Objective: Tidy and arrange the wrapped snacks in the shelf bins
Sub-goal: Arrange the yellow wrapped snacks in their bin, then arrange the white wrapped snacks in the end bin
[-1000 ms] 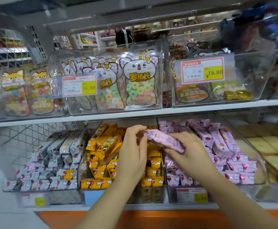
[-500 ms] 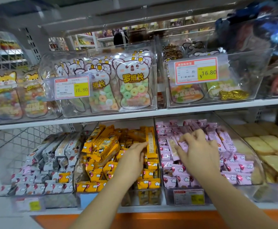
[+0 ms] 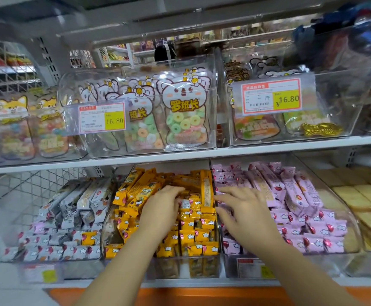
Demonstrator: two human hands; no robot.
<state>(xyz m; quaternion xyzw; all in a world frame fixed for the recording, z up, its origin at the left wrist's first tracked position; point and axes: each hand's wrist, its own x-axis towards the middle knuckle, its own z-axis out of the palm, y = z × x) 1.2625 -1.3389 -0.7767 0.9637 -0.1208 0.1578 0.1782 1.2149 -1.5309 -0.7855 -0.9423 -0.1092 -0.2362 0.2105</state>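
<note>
The upper shelf board (image 3: 136,159) hung low over the lower row, so room at the back was thin and the free way in was from the front. The middle bin (image 3: 186,267) held the yellow snacks (image 3: 193,236), heaped up to its clear walls. The pink snacks (image 3: 301,208) filled the bin to its right and the grey snacks (image 3: 76,202) the one to its left (a stray yellow piece (image 3: 89,237) lay among those). The bars looked light, crinkly and slick, likely to slide if shoved, and best pinched mid-length or by the crimped ends. The left hand (image 3: 162,208) lay on the yellow heap, fingers bent into it; whether it pinched a bar could not be told. The right hand (image 3: 246,208) was spread flat and empty over the pink heap's left edge.
</note>
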